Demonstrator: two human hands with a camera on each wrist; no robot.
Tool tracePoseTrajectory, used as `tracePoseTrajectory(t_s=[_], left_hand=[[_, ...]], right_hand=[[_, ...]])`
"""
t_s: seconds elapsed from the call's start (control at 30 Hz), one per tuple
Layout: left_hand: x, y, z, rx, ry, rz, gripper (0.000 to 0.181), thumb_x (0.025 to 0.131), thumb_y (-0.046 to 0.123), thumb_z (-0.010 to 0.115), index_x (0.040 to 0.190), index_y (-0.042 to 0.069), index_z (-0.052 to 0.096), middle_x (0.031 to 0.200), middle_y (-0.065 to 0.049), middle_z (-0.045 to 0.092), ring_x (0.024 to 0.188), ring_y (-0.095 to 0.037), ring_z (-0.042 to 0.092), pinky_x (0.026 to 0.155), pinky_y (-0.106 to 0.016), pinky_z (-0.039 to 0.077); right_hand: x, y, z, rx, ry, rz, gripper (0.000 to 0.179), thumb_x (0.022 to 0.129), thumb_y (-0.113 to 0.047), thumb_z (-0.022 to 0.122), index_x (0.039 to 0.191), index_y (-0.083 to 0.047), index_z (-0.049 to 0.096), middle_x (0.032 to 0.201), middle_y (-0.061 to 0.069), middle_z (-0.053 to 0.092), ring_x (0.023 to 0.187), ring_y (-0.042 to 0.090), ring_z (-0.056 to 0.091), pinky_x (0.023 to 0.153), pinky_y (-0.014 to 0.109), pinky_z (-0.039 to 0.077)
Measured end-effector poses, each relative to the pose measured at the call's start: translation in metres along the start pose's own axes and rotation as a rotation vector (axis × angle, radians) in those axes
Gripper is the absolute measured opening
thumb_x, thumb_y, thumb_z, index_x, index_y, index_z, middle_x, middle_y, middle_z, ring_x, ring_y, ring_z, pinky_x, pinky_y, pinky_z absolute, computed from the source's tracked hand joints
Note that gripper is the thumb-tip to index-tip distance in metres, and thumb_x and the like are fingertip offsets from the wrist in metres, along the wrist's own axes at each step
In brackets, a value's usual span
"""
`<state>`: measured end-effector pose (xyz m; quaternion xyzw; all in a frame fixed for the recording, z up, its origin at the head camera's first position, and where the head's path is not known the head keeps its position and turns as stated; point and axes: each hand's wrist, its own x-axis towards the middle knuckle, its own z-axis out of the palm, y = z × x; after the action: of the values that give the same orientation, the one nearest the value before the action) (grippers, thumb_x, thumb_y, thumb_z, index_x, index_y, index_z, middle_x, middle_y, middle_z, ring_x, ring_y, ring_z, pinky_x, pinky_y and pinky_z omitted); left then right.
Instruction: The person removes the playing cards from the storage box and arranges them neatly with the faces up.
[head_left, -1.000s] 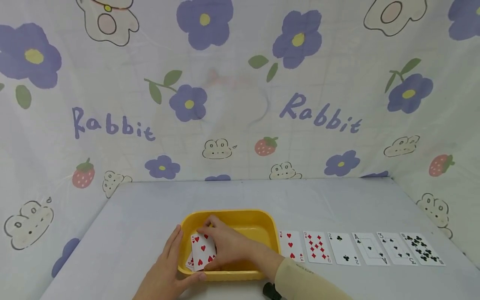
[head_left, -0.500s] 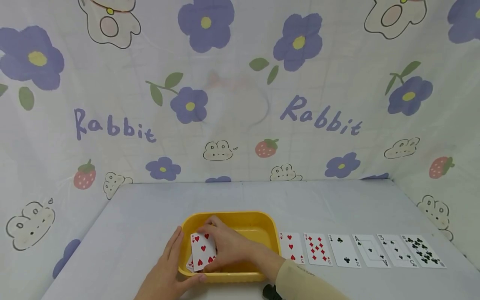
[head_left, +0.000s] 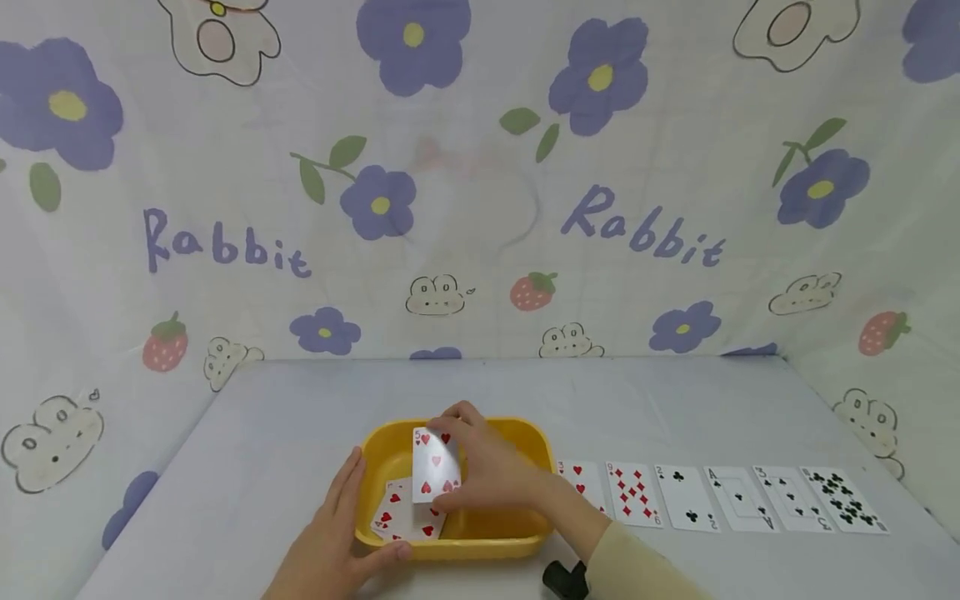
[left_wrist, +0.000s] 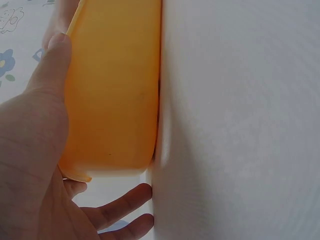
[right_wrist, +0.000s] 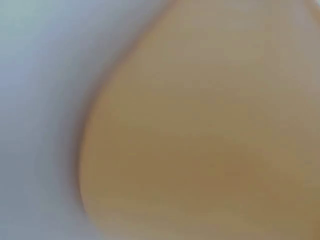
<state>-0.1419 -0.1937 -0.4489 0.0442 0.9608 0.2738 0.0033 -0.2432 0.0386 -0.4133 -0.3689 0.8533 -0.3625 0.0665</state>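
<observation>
Above the yellow plastic tray (head_left: 495, 548), the right hand (head_left: 487, 467) pinches the five of hearts (head_left: 435, 467) by its upper and lower edges. Below it, playing cards with red hearts (head_left: 405, 517) lie overlapping in the tray's left part, partly covered by the held card. The left hand (head_left: 330, 533) rests at the tray's front left corner, thumb on the front rim and straight fingers along the left side. In the left wrist view, two spread fingers (left_wrist: 120, 202) reach past the tray's end. The right wrist view is a blur of yellow tray wall (right_wrist: 200, 125).
To the tray's right lies a row of face-up cards: three of hearts (head_left: 577, 483), nine of diamonds (head_left: 633, 494), two of clubs (head_left: 686, 496), ace of clubs (head_left: 738, 497) and further clubs (head_left: 843, 500). A black object (head_left: 564, 579) sits near the right sleeve. A patterned curtain (head_left: 480, 208) hangs behind.
The right hand has lifted the five of hearts up and to the right from the tray's left part, uncovering more of the cards beneath. The left hand stays at the corner.
</observation>
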Motion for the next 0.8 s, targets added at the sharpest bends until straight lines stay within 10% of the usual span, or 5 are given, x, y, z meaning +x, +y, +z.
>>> tracePoseTrajectory(t_s=[0.4, 0.8], left_hand=[[0.001, 0.000, 0.003, -0.010, 0.003, -0.004, 0.127, 0.068, 0.081, 0.063, 0.159, 0.013, 0.005, 0.164, -0.001, -0.001, 0.141, -0.034, 0.029, 0.107, -0.055, 0.034], [-0.001, 0.002, 0.001, -0.011, 0.000, 0.009, 0.126, 0.069, 0.081, 0.062, 0.159, 0.012, 0.006, 0.164, -0.003, 0.000, 0.139, -0.035, 0.032, 0.106, -0.055, 0.036]], right_hand=[[-0.084, -0.017, -0.066, -0.149, 0.169, 0.093, 0.082, 0.067, -0.033, 0.092, 0.140, -0.020, 0.055, 0.132, -0.013, 0.042, 0.115, 0.009, 0.046, 0.095, 0.032, 0.050], [-0.177, -0.012, -0.080, -0.299, 0.309, 0.315, 0.085, 0.062, -0.032, 0.094, 0.137, -0.017, 0.058, 0.136, -0.009, 0.044, 0.121, 0.014, 0.040, 0.097, 0.038, 0.049]])
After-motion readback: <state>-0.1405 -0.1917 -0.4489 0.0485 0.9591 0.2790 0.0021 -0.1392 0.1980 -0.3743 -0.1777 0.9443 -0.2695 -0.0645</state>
